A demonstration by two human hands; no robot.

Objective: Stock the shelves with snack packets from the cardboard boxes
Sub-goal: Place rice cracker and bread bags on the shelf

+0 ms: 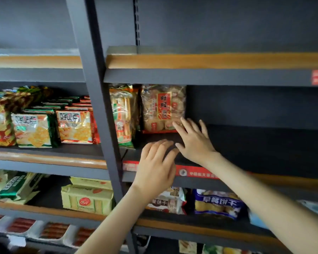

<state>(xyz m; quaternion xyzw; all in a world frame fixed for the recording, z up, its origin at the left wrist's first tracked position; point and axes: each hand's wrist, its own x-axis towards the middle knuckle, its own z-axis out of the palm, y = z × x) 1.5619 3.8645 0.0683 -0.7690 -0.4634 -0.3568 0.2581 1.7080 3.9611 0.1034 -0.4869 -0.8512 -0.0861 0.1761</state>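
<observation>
Glossy crinkled cracker packet (162,109) upright, flat right hand (193,142) at its corner

Dark shelf (255,143) holds cracker packet (162,107) beside biscuit-stick packet (123,114).

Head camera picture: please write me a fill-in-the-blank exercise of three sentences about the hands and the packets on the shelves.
1. The right hand reaches the cracker packet, whose label is ___.
2. The left hand holds ___.
3. The blue packet lies on the shelf ___ the hands.
Missing words: red; nothing; below.
</observation>
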